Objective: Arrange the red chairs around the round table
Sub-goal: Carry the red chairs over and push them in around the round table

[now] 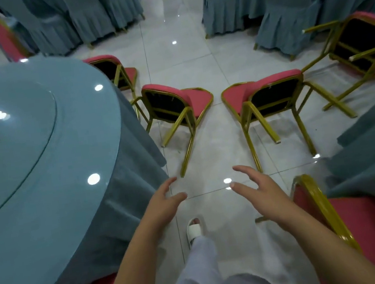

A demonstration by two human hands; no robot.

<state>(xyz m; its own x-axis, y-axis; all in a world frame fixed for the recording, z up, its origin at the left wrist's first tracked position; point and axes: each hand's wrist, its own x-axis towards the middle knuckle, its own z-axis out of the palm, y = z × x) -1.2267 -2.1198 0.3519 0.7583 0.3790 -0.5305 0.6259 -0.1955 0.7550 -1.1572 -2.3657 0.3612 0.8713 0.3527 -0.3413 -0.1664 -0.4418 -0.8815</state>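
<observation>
Red chairs (177, 104) with gold frames, grey-blue tablecloth (108, 202), white glossy floor tiles (195, 72).

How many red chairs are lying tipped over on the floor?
4: the chair by the tablecloth, the next chair to its right, the middle chair, and the far-right chair. More may be hidden behind the table.

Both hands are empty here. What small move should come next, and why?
Probably reach forward to the tipped red chair with gold metal legs just ahead of the left hand and grip its frame. The left hand and right hand are open and hold nothing, and that chair lies overturned on the floor beside the round blue-clothed table.
</observation>
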